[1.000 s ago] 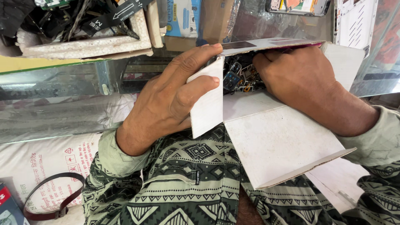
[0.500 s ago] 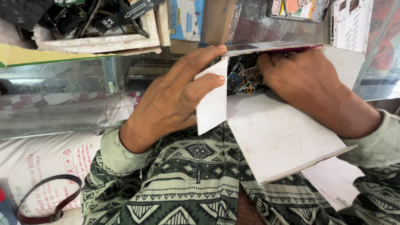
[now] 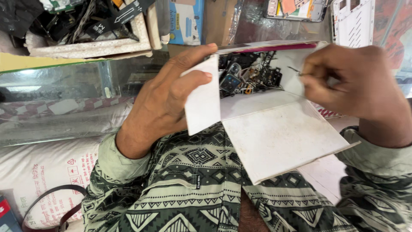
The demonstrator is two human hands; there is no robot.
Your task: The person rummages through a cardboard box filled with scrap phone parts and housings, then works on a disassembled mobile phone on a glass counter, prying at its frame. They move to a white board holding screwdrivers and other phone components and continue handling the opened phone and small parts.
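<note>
Resting nearest the camera is the person's lap, clothed in a green patterned shirt (image 3: pixel 193 193), with the open flap of a white cardboard box (image 3: pixel 279 137) lying over it at the centre of the view. The left hand (image 3: pixel 171 99), at about 9 o'clock from the box, is gripping the box's left side wall between thumb and fingers, clenched on the card. The right hand (image 3: pixel 356 81), at 3 o'clock, is pinching a thin, wire-like metal piece (image 3: pixel 295 70) between thumb and fingertips, just at the box's right inner edge; what the piece is cannot be told. Inside the box, toward 12 o'clock, small dark electronic parts (image 3: pixel 249 75) are lying heaped together. Off at 8 o'clock a white printed sack (image 3: pixel 47 172) is lying with a dark strap (image 3: pixel 51 206) looped across it. Beyond the hands, a glass counter top (image 3: pixel 64 86) is running across from 9 o'clock. Farther back, at 11 o'clock, a worn foam tray (image 3: pixel 90 43) is holding tangled cables, and at 12 o'clock a blue carton (image 3: pixel 184 21) is standing beside plastic-wrapped goods.
</note>
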